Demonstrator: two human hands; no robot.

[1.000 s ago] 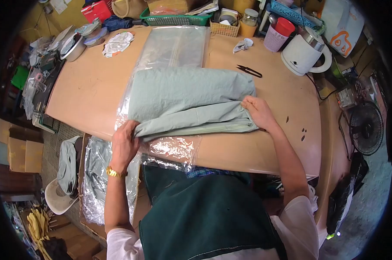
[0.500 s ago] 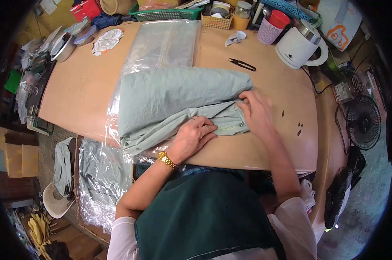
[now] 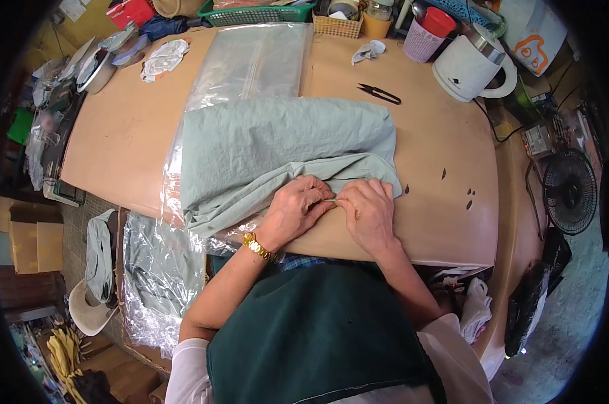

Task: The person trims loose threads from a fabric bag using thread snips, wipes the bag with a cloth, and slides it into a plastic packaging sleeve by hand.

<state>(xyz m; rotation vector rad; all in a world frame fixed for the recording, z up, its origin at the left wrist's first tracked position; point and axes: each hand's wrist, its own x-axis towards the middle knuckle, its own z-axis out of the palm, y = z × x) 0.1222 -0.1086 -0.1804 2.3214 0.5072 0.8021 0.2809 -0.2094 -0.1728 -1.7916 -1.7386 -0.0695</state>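
A folded pale green garment (image 3: pixel 284 131) lies across the table, its near layers bunched into long creases. My left hand (image 3: pixel 298 205), with a gold watch (image 3: pixel 258 247) at the wrist, pinches the garment's near edge. Close beside it, almost fingertip to fingertip, my right hand (image 3: pixel 368 212) is closed on the same edge. The fingers hide the bit of cloth between them. Beneath the garment and beyond it, clear plastic bags (image 3: pixel 250 60) lie flat on the table.
Black thread snips (image 3: pixel 380 94) lie on the brown table (image 3: pixel 439 229), right of the bags. At the back right stands a white electric kettle (image 3: pixel 471 67) near a lilac basket (image 3: pixel 423 42). A box of plastic-wrapped garments (image 3: pixel 159 283) sits below the table's front left edge.
My right hand has moved left and nearer, from the garment's right end to beside my left hand. The zip that showed at the near edge is now hidden. My left hand stays nearly in place.
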